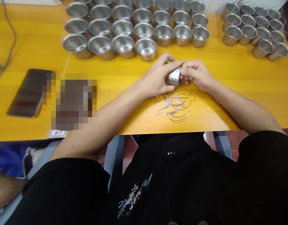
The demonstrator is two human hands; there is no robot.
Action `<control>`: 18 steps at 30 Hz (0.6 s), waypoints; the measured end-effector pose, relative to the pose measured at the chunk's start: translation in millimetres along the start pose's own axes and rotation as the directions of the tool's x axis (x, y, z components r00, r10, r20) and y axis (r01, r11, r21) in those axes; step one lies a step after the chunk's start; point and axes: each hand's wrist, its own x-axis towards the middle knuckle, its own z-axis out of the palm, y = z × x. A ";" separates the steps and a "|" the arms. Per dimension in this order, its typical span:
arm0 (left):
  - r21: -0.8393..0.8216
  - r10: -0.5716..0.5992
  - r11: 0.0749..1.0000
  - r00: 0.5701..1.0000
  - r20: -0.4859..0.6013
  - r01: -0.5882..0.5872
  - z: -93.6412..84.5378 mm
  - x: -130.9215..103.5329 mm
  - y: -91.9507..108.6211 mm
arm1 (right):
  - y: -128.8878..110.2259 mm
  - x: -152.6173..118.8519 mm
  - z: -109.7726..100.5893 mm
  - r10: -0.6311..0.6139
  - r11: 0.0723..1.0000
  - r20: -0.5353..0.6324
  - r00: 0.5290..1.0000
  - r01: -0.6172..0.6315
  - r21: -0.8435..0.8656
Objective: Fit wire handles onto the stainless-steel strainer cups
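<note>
Perforated metal cup point(174, 78), one: tilted, above the desk point(130, 117), left hand's point(161, 74) fingers curved around it. Right hand point(197, 74): fingers bent at the cup's rim; whether closed on anything, cannot tell. Curved wires point(174, 107), loose pile: just nearer the body. Similar cups point(146, 53), rows: beyond the hands.

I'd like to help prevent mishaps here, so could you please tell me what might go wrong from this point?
The cup between the left hand and right hand might slip and scatter the wires lying close by. Those wires overlap, so lifting one could drag others along. The left hand is also near a standing cup, so a careless move might knock it.
</note>
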 end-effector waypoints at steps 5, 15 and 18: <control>0.014 -0.007 1.000 1.000 0.011 0.007 -6.2 0.2 5.1 | -1.3 -0.4 -0.3 -0.024 1.000 0.056 0.998 0.024 0.011; 0.144 -0.080 0.987 0.996 0.048 0.072 -21.7 -7.3 40.2 | 2.1 3.3 -1.2 -0.099 0.995 0.173 0.980 0.093 0.045; 0.139 -0.078 0.988 0.997 0.020 0.074 -19.4 -9.2 36.8 | 0.9 3.8 -0.2 -0.074 0.996 0.166 0.983 0.066 0.055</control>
